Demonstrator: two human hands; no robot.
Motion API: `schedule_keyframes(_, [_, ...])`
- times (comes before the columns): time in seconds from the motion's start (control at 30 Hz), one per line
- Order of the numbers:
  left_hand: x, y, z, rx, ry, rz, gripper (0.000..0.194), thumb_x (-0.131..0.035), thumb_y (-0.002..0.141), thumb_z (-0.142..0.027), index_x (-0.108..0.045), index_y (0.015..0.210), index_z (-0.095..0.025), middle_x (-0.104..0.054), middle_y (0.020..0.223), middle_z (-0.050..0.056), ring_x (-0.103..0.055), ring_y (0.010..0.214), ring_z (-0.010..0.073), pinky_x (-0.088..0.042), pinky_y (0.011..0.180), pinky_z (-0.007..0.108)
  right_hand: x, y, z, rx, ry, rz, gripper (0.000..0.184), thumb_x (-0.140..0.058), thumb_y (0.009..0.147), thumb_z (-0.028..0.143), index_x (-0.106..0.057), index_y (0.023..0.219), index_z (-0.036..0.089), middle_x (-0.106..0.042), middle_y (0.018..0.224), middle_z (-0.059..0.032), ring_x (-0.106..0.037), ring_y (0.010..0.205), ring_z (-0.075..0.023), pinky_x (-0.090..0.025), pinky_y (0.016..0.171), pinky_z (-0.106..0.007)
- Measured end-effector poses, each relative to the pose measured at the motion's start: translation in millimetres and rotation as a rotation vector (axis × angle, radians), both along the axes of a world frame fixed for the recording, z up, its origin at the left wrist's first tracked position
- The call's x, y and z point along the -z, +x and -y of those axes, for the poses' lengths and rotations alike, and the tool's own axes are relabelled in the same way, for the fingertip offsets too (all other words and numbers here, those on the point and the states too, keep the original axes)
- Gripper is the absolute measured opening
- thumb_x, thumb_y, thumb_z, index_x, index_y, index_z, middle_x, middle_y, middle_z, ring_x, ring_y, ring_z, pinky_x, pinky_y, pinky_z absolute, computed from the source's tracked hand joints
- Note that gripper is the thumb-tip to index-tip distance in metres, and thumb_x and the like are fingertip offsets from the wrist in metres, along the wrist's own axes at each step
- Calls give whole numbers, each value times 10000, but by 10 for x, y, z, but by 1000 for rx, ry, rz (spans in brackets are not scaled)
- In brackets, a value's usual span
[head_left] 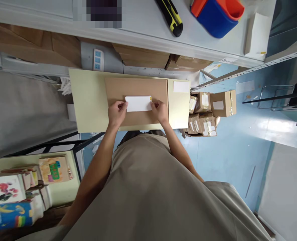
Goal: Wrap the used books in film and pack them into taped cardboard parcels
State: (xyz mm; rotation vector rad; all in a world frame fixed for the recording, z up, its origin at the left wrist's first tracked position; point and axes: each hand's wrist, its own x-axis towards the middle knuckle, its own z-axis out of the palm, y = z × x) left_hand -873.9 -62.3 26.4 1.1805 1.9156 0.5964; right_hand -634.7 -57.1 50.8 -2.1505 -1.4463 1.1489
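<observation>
In front of you is a pale yellow table (pixel 88 100). On it lies a brown cardboard box (pixel 135 86). Over its middle is a white paper label (pixel 138 104); I cannot tell if they touch. Your left hand (pixel 116 114) pinches its left end, your right hand (pixel 160 112) its right end.

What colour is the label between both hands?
White label, with small yellow mark; head view.

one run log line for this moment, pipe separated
left hand: holding left end of white slip | right hand: holding right end | beneath: brown cardboard
</observation>
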Motion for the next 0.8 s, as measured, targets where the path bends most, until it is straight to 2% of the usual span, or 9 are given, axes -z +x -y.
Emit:
schedule_keyframes(0.2, [-32, 69, -59, 4, -35, -99, 300, -660, 1015, -455, -791, 1043, -187, -839, 1015, 89, -745, 964, 257, -546, 934, 351, -108, -55, -60, -10, -73, 93, 264, -647, 1138, 390, -840, 1117, 211, -879, 1117, -126, -835, 1066, -316, -624, 972, -433])
schedule_keyframes(0.37, [-81, 103, -89, -4, -40, -130, 269, -679, 1016, -427, -804, 1025, -190, -852, 1039, 101, -760, 987, 270, -546, 919, 347, -131, -97, -92, -46, -100, 165, 300, -600, 1155, 373, -843, 1154, 196, -879, 1160, -151, -833, 1126, -345, -632, 1011, -465])
schedule_keyframes(0.8, [-83, 127, -113, 9, -68, -155, 257, -665, 1034, -411, -793, 1053, -189, -843, 1085, 115, -771, 1051, 291, -557, 985, 379, -167, -157, -117, -104, -111, 260, 328, -550, 1160, 335, -823, 1111, 161, -871, 1144, -188, -831, 1084, -354, -637, 989, -472])
